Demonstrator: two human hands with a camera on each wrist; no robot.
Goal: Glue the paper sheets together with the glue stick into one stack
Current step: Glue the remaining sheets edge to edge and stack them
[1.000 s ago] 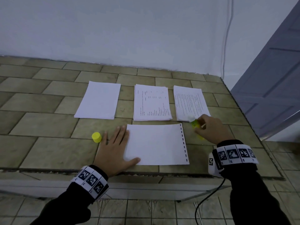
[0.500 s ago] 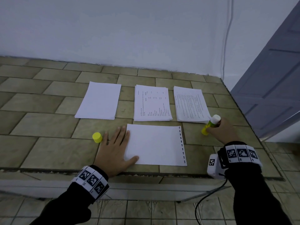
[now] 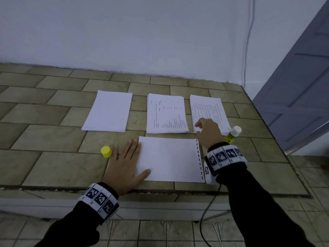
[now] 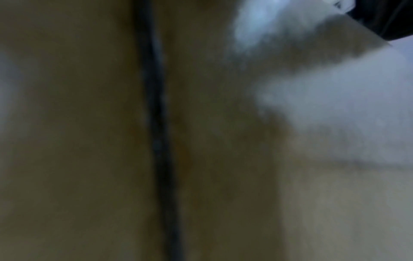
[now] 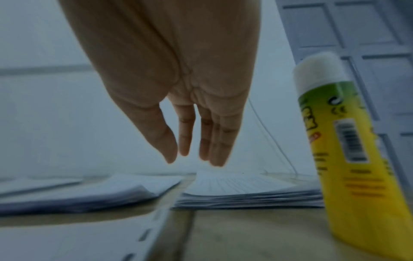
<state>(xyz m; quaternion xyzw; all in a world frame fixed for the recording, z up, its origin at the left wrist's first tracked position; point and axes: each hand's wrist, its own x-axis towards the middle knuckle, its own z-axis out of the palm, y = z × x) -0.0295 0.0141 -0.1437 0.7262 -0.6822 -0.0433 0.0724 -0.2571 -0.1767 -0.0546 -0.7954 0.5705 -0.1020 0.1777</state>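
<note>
- The left hand point(image 3: 122, 168) lies flat at the lower centre of the head view, fingers straight and spread, thumb and fingertips pinning the left edge of the sheet with the dashed glue strip point(image 3: 169, 159) to the tiled counter point(image 3: 44, 139).
- The glue stick point(image 3: 233, 134) stands uncapped at the right of the frame, just beside the right-hand printed pile point(image 3: 208, 111); nobody holds it. Its yellow cap point(image 3: 106, 151) sits beside the left hand's little finger.
- The right hand point(image 3: 208, 132) hangs over the near corner of that printed pile, fingers point(image 5: 210, 137) loosely extended, close together and holding nothing; the right wrist view shows them just above the paper.
- Two more piles lie across the middle: a blank one point(image 3: 108, 111) on the left, a printed one point(image 3: 166, 113) in the centre.
- I'd judge the glue is laid and the step in hand is fetching the next sheet.
- The next move calls for peeling off a single top sheet, then squaring it over the glued one before pressing down.
</note>
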